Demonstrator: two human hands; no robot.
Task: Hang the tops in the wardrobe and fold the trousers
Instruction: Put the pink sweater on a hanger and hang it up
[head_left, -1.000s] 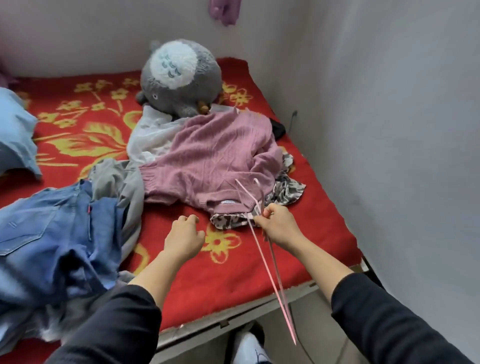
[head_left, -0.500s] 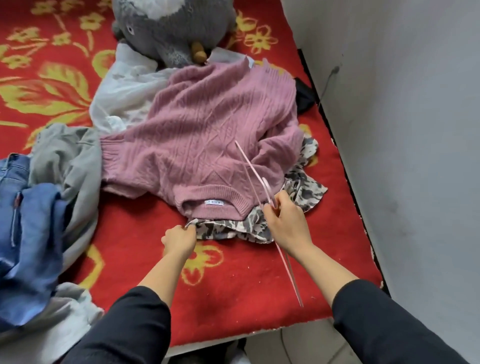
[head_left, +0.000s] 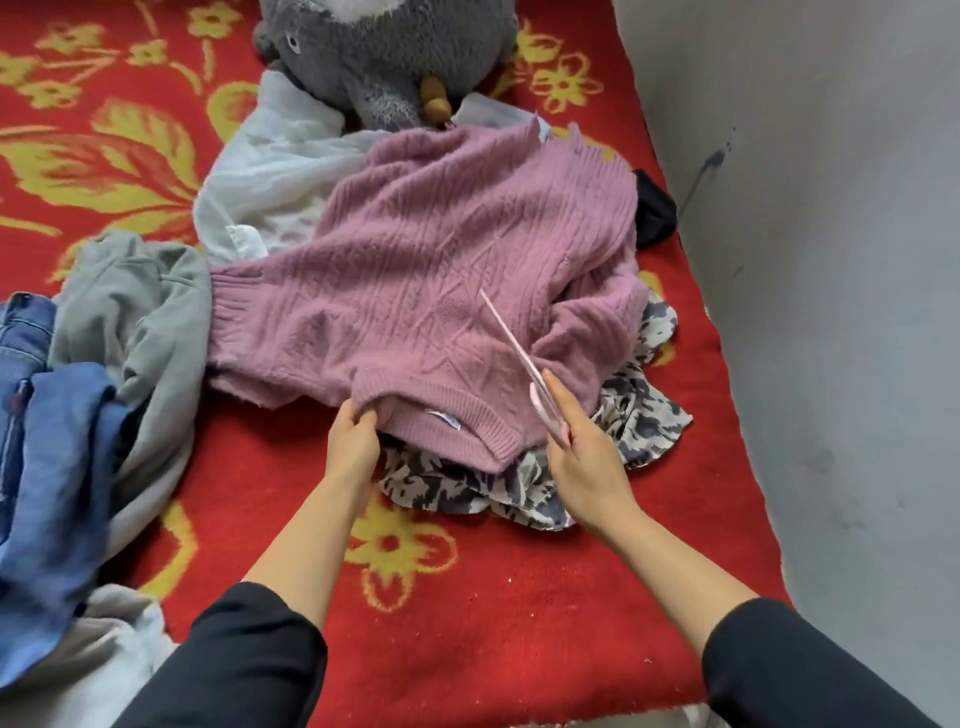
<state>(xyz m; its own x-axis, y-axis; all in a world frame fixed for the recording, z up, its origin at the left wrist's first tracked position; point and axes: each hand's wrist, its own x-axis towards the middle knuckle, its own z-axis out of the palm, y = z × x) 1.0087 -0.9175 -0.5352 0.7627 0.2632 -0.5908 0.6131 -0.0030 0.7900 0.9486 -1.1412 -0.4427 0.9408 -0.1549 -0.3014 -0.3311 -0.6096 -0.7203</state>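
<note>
— Where is the pink sweater (head_left: 426, 270)?
— On the bed (head_left: 467, 623), just ahead of the left hand (head_left: 353, 447), which pinches its ribbed collar.
— And the right hand (head_left: 587, 462)?
— It grips a pink hanger (head_left: 514, 348) that slants over the sweater.

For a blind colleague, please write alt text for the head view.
A person's left hand grips the ribbed edge of a pink cable-knit sweater atop clothes on a red flowered blanket, while the right hand holds a pink hanger over it. Blue jeans and a grey plush toy lie nearby.
</note>
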